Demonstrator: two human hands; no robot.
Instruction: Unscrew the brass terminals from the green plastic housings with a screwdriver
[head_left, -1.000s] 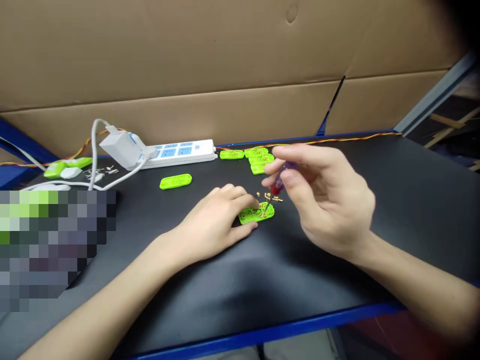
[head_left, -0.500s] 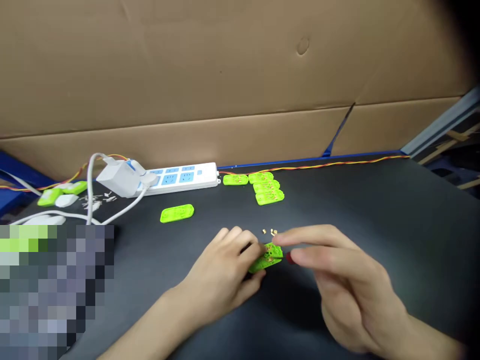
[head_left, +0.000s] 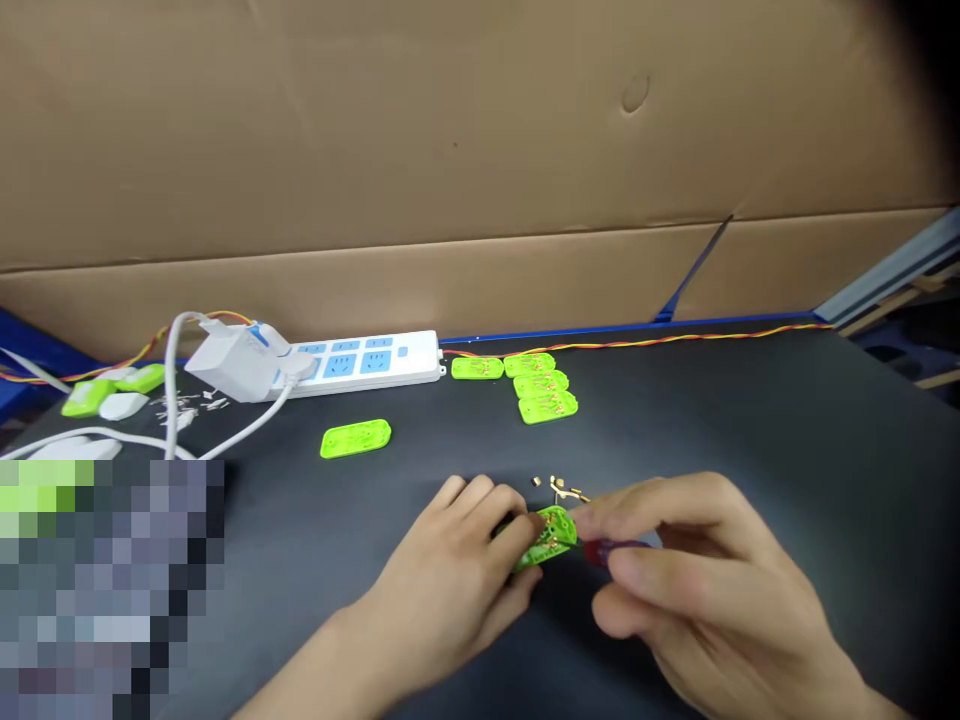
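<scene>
My left hand (head_left: 457, 575) pins a bright green plastic shell (head_left: 556, 532) against the dark tabletop, fingers over its left end and thumb along the near edge. Small brass-coloured parts sit inside the shell. In my right hand (head_left: 720, 575) is a small screwdriver (head_left: 598, 552) with a red and purple handle, pinched between thumb and fingers. Its thin shaft points left at the shell's right end; I cannot make out exactly what the tip touches. Just beyond the shell lie several loose brass pieces (head_left: 559, 484), partly beside my right fingertips.
Several green shells with brass parts (head_left: 547, 406) lie at the back, near a white power strip (head_left: 360, 366) with a plugged-in adapter and cables. Another green shell (head_left: 356, 438) lies apart at left. White and green pieces (head_left: 124, 404) are far left. Cardboard (head_left: 450, 200) stands behind.
My right fingers have curled further round the screwdriver, and more of its handle shows. A longer brass piece now shows beside the right fingertips. The view has shifted slightly.
</scene>
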